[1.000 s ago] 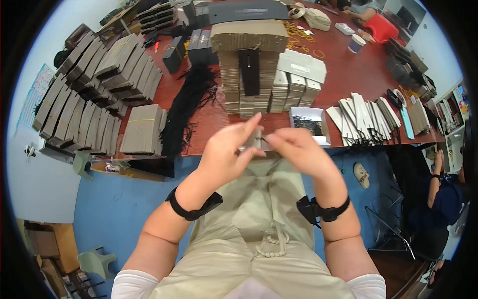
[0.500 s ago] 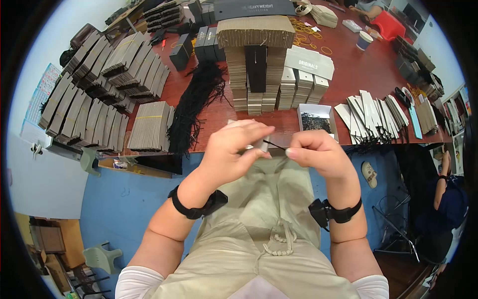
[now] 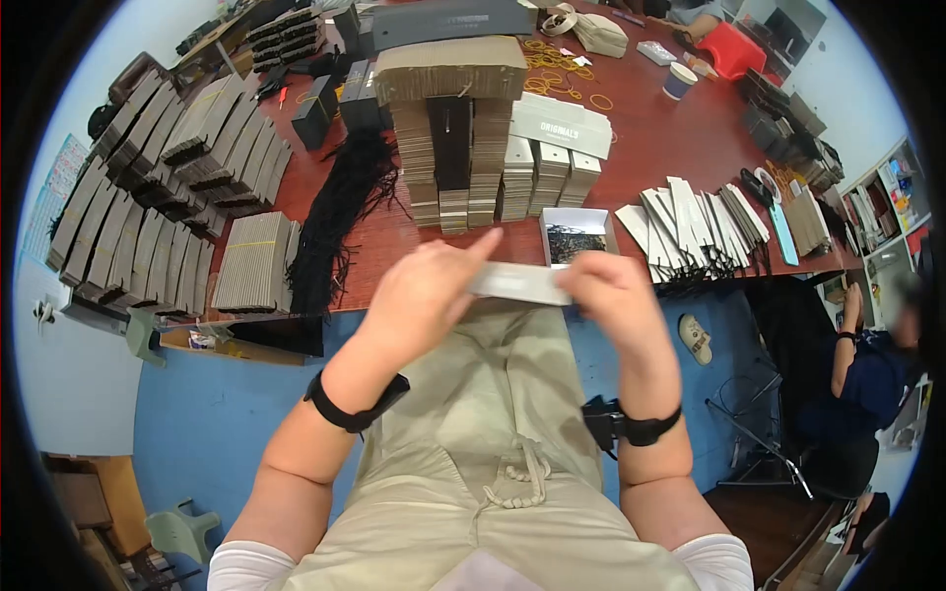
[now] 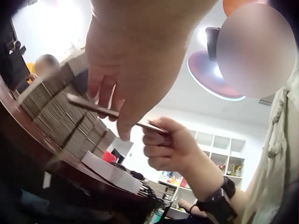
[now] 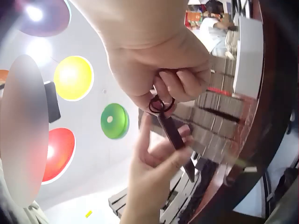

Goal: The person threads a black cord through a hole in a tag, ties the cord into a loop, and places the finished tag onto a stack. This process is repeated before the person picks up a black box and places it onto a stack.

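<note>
In front of the lap, my left hand (image 3: 419,300) holds a narrow light-grey card strip (image 3: 522,283) by its left end. At its right end is my right hand (image 3: 616,295), slightly blurred, with curled fingers. The right wrist view shows the strip edge-on, with a black cord (image 5: 156,105) looped at its end and pinched by the right fingers. In the left wrist view the left thumb and fingers grip the strip (image 4: 93,106) from both sides. Just beyond the hands stands a small white box (image 3: 576,236) with black pieces inside.
Tall stacks of grey card (image 3: 448,79) rise in front on the red table (image 3: 670,138). Black cords (image 3: 340,212) lie in a bundle to the left, near more card stacks (image 3: 254,261). White strips with black strings (image 3: 695,231) and scissors (image 3: 764,187) lie right.
The card strip, earlier mostly hidden in the left hand, now lies broadside between both hands. The right hand, which had drawn the black cord out to the right, is now at the strip's end.
</note>
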The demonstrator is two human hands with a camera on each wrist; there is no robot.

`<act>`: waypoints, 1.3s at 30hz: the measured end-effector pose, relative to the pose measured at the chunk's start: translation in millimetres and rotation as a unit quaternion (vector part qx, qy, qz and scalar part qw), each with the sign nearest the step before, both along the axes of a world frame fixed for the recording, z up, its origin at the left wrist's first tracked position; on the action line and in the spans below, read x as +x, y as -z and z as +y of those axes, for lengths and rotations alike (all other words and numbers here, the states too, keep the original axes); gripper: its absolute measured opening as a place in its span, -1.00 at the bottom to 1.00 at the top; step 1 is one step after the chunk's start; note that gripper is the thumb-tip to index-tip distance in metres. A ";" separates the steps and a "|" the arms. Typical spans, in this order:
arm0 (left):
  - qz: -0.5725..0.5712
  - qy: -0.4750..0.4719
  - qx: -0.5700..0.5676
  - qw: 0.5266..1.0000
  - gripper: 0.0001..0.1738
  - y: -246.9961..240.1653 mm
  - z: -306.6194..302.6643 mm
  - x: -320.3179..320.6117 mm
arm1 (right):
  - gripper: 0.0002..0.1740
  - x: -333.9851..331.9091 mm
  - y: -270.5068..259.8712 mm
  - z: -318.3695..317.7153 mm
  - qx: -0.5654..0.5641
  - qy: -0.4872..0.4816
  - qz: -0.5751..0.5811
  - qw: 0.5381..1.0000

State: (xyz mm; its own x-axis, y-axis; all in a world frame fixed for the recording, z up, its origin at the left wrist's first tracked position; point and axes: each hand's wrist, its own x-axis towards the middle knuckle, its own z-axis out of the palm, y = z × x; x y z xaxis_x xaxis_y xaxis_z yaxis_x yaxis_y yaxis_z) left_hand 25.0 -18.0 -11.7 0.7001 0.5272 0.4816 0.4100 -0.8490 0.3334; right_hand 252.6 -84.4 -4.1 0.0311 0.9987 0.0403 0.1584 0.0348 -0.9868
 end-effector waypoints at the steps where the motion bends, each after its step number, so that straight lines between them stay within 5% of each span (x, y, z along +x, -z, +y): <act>1: -0.020 -0.047 -0.010 0.999 -0.28 14.1 8.7 -11.5 | -0.79 17.6 -5.7 -8.9 -0.025 0.054 0.049 0.997; 4: -0.051 -0.198 0.057 0.977 -0.51 24.2 22.2 -43.0 | -0.82 83.5 -6.0 -27.8 0.016 0.217 0.195 0.956; 6: -0.077 -0.253 -0.056 0.963 -0.68 32.1 29.8 -59.6 | -0.76 121.8 4.2 -29.8 0.042 0.281 0.221 0.933; 9: -0.078 -0.257 -0.066 0.961 -0.80 23.9 27.7 -59.0 | -0.69 150.4 20.1 -18.7 -0.077 0.354 0.113 0.925; 11: -0.078 -0.255 -0.062 0.962 -0.81 22.8 27.8 -58.4 | -0.60 164.4 30.9 -17.9 -0.099 0.463 -0.284 0.834; 12: -0.081 -0.258 -0.069 0.960 -0.82 23.1 26.8 -59.7 | -0.58 163.5 31.0 -19.5 -0.062 0.496 -0.477 0.722; 18: -0.100 -0.253 -0.100 0.957 -0.87 23.4 22.1 -55.0 | -0.51 148.7 25.1 6.9 -0.009 0.450 -0.618 0.645; 20: -0.102 -0.245 -0.091 0.960 -0.87 22.2 21.9 -52.8 | -0.44 160.4 40.8 24.4 0.057 0.376 -0.585 0.716; 22: -0.102 -0.240 -0.076 0.963 -0.88 22.6 21.3 -53.5 | -0.44 153.1 41.7 29.1 0.003 0.322 -0.652 0.687; 24: -0.105 -0.252 -0.114 0.955 -0.89 17.9 16.8 -55.9 | -0.51 167.4 47.4 32.0 -0.017 0.299 -0.533 0.791; 30: -0.109 -0.258 -0.133 0.951 -0.89 27.8 18.1 -63.8 | -0.54 168.7 56.5 21.4 0.067 0.372 -0.647 0.662; 32: -0.112 -0.251 -0.124 0.953 -0.89 30.3 19.2 -61.3 | -0.52 151.2 49.1 21.9 0.141 0.332 -0.633 0.685; 33: -0.116 -0.245 -0.123 0.955 -0.89 31.6 19.3 -59.3 | -0.46 136.1 43.6 20.6 0.129 0.291 -0.583 0.747; 39: -0.118 -0.236 -0.136 0.955 -0.90 28.4 15.9 -52.8 | -0.42 120.4 57.0 11.6 0.023 0.244 -0.676 0.695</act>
